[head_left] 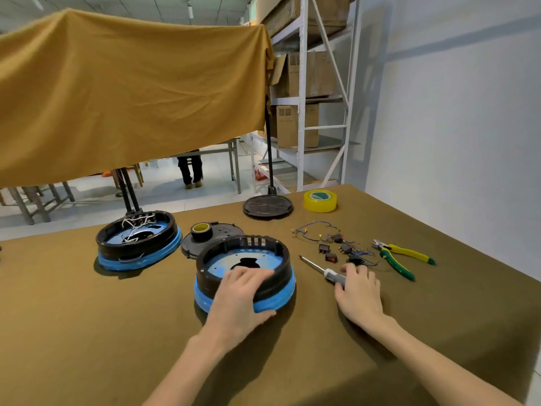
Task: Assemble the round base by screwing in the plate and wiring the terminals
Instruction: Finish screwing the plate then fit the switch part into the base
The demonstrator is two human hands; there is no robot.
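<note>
table cover [87,317]: matt cloth | round base [275,300]: black plastic | screwdriver [311,264]: shiny metal shaft

The left hand [240,297] lies over the near rim of the black round base with a blue foam band [272,300], hiding that stretch of rim and part of the pale blue plate [222,263] inside. The right hand [358,291] covers the grey handle of the screwdriver [314,266], so the grip cannot be made out. The tangle of thin blue wires and small black switches [336,241] toward the desk's right edge is too small to sort out. A hanging mustard-yellow cloth [131,92] hides a standing person's upper body.
</note>
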